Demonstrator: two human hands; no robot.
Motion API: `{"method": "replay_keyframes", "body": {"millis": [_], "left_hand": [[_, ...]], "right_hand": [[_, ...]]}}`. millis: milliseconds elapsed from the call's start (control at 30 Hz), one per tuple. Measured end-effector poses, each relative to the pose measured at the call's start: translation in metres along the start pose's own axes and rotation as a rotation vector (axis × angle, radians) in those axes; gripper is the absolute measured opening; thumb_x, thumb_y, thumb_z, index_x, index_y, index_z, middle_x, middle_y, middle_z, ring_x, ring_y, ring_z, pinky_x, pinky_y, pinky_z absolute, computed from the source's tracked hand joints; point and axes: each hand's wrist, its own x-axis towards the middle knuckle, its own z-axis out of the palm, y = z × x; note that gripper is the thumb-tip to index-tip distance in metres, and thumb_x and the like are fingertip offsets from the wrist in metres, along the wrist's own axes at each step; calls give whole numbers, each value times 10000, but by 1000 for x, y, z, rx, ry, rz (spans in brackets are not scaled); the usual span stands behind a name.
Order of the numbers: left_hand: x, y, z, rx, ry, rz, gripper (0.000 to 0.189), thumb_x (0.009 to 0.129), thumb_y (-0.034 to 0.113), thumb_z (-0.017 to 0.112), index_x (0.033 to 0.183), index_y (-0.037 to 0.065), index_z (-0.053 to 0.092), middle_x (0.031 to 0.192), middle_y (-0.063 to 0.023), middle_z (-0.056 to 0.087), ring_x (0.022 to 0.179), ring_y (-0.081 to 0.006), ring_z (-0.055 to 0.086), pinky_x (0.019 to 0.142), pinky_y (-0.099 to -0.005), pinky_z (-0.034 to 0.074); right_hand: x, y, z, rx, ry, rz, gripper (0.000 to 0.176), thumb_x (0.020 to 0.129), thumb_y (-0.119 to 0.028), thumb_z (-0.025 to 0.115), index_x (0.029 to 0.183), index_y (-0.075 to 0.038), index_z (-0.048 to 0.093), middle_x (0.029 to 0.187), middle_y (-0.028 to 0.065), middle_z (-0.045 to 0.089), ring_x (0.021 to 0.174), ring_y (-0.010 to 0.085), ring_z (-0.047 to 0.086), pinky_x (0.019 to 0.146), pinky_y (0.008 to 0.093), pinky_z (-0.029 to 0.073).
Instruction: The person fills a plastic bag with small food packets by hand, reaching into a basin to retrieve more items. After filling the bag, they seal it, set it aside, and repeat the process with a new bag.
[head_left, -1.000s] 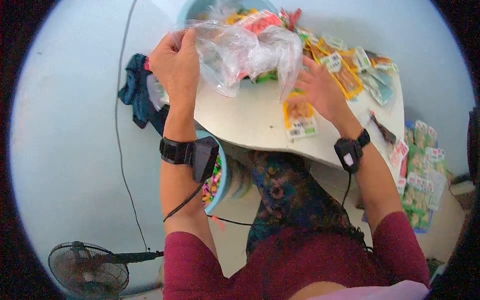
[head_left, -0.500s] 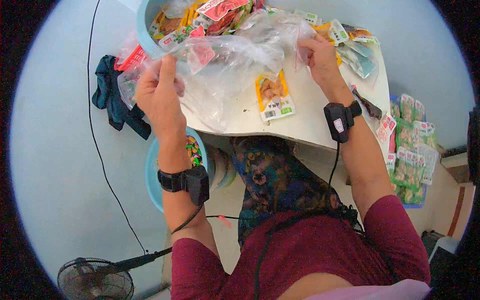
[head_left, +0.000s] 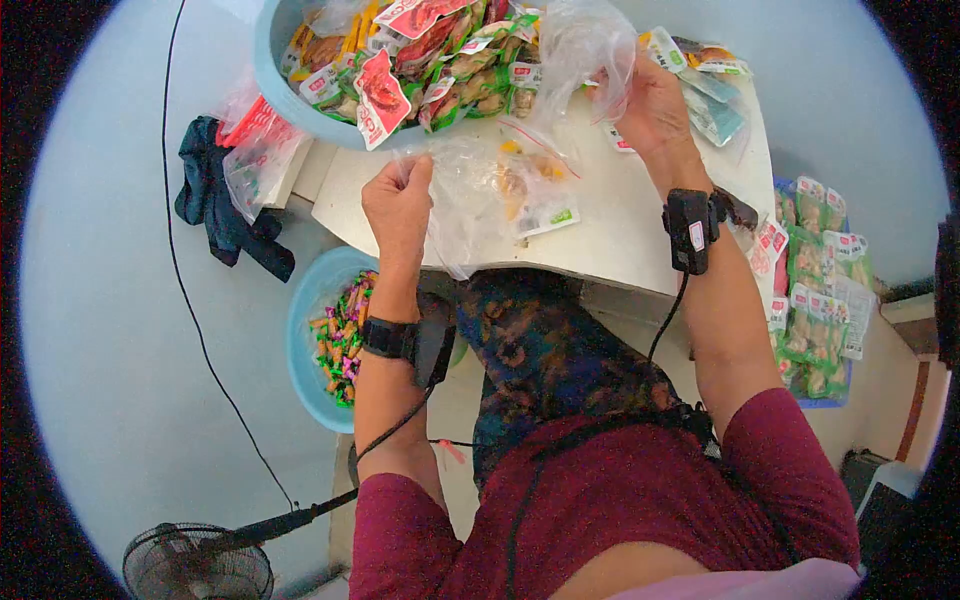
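Note:
My left hand (head_left: 397, 205) is closed in a pinch on a crumpled clear plastic bag (head_left: 455, 185) over the white table (head_left: 620, 225). A thin red line shows along one edge of that plastic. Under it lies a yellow-and-white snack packet (head_left: 548, 218), seen partly through the film. My right hand (head_left: 655, 112) is further right and higher, its fingers closed on bunched clear plastic (head_left: 575, 60). Its fingertips are partly hidden by the film. Behind the hands, a light blue basin (head_left: 270, 75) is piled with red, green and yellow food packets.
More packets (head_left: 715, 55) lie at the table's far right. A second blue basin (head_left: 300, 345) of small wrapped pieces stands below left. On the right is a blue crate (head_left: 830, 400) of green packs. Dark cloth (head_left: 215, 205), a cable and a fan (head_left: 198, 565) are on the left.
My left hand has moved right and down, drawing closer to my right hand. The plastic has shifted off the basin, uncovering its packets, and now overlaps the packet on the table.

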Motion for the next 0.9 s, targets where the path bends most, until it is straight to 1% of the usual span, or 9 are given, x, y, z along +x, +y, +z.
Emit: {"method": "replay_keyframes", "body": {"millis": [100,200,300,400,500,600,667,700,900], "left_hand": [[12,-18,0,-29,88,-54,270,827,212,711,948,-27,678,671,-34,593,519,-92,518,455,-238,384],[20,-32,2,-2,160,-117,349,828,228,702,1035,-48,648,830,-92,633,659,-150,591,520,-277,449],[24,-38,1,316,232,-26,419,831,264,700,1095,-51,622,998,-143,641,827,-210,620,625,-306,500],[17,-30,-15,988,324,643,448,850,288,682,1115,-67,614,1072,-172,638,915,-239,621,685,-325,517],[-17,37,0,825,316,627,434,873,284,658,1125,-67,616,1106,-188,630,930,-237,629,709,-332,527],[-44,67,22,97,-241,46,525,896,262,634,1306,-27,477,1158,-195,596,957,-231,627,711,-361,542],[-55,74,41,-308,-493,-152,674,901,258,633,1430,12,296,1189,-186,572,978,-218,619,709,-338,545],[-60,83,48,-433,-539,-188,759,901,257,635,1477,31,195,1197,-178,562,988,-210,613,706,-321,545],[-33,112,59,-525,-403,46,677,864,225,688,1391,28,310,1165,-99,568,965,-152,594,742,-287,518]], "right_hand": [[-2,-3,0,102,23,38,284,857,-138,583,1126,-47,585,1058,71,625,994,230,580,910,436,469],[2,-4,-11,352,-248,117,310,855,-122,570,1153,-38,579,1110,100,624,1053,252,574,966,450,449],[3,-7,-8,452,-252,84,330,854,-112,559,1169,-14,570,1164,120,613,1110,279,563,1028,455,414],[4,-7,-5,607,-468,152,339,866,-111,549,1184,8,561,1193,133,603,1143,288,552,1052,444,401],[3,-2,-1,558,-377,117,328,881,-112,544,1179,23,561,1189,135,607,1139,283,554,1030,416,427],[1,7,3,607,-428,110,352,888,-135,536,1190,45,539,1222,158,568,1143,288,540,1003,419,440],[-9,14,-4,138,-114,74,357,896,-156,563,1206,21,556,1182,130,608,1066,244,591,949,378,480],[-13,18,-1,-92,32,40,360,899,-167,577,1213,9,565,1162,116,628,1028,222,617,922,358,499],[-42,11,62,-759,-331,57,261,817,-136,694,1051,-23,666,984,52,680,811,108,632,747,266,523]]}}
